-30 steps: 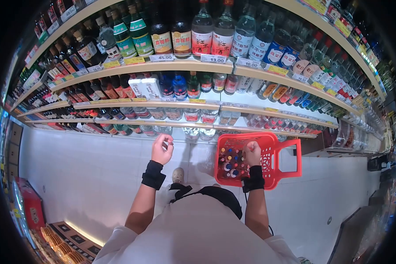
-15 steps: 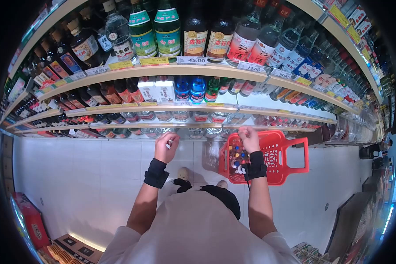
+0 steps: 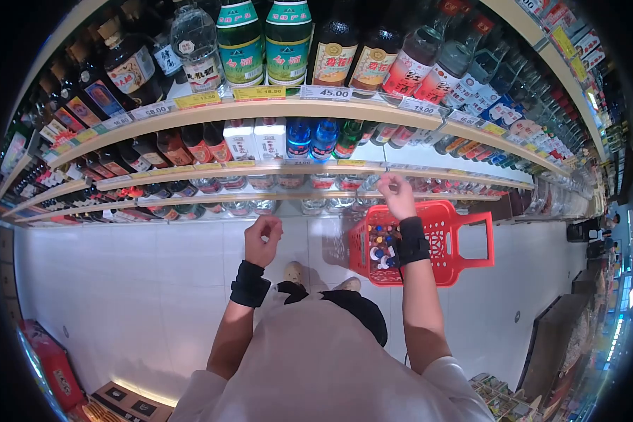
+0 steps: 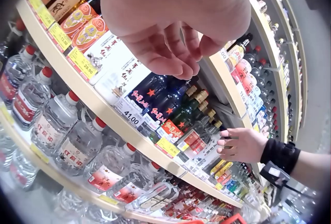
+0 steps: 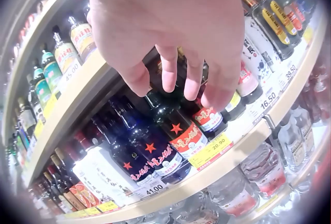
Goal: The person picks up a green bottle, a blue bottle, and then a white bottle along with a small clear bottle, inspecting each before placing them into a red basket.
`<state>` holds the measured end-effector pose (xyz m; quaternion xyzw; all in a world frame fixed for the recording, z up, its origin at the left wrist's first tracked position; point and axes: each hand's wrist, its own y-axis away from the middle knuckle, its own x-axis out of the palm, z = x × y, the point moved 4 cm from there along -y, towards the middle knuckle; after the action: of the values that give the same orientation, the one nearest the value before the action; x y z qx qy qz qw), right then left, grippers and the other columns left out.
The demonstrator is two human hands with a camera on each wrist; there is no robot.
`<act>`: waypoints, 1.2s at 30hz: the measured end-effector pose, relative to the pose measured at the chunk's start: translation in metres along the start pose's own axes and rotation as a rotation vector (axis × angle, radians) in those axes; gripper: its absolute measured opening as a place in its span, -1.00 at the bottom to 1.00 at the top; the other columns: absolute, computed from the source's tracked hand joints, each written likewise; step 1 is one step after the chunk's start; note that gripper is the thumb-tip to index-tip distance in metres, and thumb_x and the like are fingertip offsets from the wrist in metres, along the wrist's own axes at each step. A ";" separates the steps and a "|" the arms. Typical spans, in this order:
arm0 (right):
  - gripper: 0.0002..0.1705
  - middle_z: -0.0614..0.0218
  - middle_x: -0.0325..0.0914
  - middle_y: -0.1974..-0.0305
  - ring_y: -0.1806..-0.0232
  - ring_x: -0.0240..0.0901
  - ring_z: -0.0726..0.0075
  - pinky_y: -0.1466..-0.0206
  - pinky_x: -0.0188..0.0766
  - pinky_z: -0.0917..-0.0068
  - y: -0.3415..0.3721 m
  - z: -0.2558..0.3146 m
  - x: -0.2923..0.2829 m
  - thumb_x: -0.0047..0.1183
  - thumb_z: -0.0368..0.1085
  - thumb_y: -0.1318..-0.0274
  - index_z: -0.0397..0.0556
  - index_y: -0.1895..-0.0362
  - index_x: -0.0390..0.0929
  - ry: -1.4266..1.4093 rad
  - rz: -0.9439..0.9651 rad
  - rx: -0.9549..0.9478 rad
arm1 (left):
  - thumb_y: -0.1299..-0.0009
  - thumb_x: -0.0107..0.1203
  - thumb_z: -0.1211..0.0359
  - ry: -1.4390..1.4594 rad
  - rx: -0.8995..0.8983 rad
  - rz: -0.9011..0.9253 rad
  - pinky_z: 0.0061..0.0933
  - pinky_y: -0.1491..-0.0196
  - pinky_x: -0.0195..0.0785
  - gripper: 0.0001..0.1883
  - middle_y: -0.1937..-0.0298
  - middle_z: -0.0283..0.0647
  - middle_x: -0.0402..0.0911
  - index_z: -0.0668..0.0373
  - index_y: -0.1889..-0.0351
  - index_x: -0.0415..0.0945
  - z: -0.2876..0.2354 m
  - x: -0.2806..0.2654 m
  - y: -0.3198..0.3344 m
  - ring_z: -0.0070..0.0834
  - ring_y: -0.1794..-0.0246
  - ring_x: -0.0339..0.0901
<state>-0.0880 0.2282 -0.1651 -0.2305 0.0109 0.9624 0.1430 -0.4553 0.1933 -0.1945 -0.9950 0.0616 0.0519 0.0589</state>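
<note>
My right hand (image 3: 399,197) reaches out in front of the shelves beyond the red shopping basket, fingers spread and relaxed with nothing in them. In the right wrist view its fingertips overlap the neck of a green bottle with a red star (image 5: 178,128). Dark blue bottles (image 5: 147,141) stand just left of that one. My left hand (image 3: 262,240) hangs before the lower shelves, loosely curled and holding nothing. The left wrist view shows its fingers over the tops of the blue bottles (image 4: 150,97), beside white boxes (image 4: 111,71).
The red basket (image 3: 443,243) stands on the floor to my right, with several capped bottles (image 3: 381,246) inside. Curved shelves (image 3: 260,111) of liquor bottles run across the front, with price tags along their edges. A red case (image 3: 53,366) is behind at left.
My right hand has moved from over the basket forward toward the shelves. The upper-shelf bottles now appear larger and closer. My left hand stays in about the same place.
</note>
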 end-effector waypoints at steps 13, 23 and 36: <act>-0.43 0.02 0.59 0.16 0.14 0.54 0.08 0.04 0.43 0.31 -0.109 0.050 0.047 0.29 -0.19 0.13 -0.18 0.00 0.49 0.187 -0.062 -0.165 | -0.42 0.04 0.40 0.012 -0.027 -0.094 -0.68 0.50 0.30 -0.92 0.46 -0.35 0.54 0.22 0.25 0.44 0.002 -0.033 0.010 -0.69 0.51 0.48; -0.39 -0.02 0.61 0.12 0.04 0.54 -0.10 -0.05 0.43 0.22 -0.168 0.015 0.085 0.33 -0.08 0.18 -0.08 0.00 0.55 0.424 -0.210 -0.153 | -0.39 0.05 0.51 -0.029 -0.037 -0.191 -0.64 0.46 0.36 -0.97 0.51 -0.32 0.56 0.28 0.30 0.45 -0.001 -0.056 0.021 -0.65 0.55 0.51; -0.42 -0.17 0.58 0.13 0.04 0.53 -0.16 -0.09 0.40 0.16 -0.138 0.011 0.073 0.29 -0.06 0.14 -0.23 0.09 0.53 0.228 -0.326 0.060 | -0.38 0.07 0.48 -0.003 -0.078 -0.190 -0.63 0.46 0.37 -0.95 0.52 -0.32 0.56 0.28 0.31 0.48 0.009 -0.058 0.017 -0.65 0.56 0.52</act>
<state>-0.1166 0.3808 -0.1822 -0.3325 0.0183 0.8935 0.3014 -0.5151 0.1847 -0.1992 -0.9978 -0.0353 0.0501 0.0247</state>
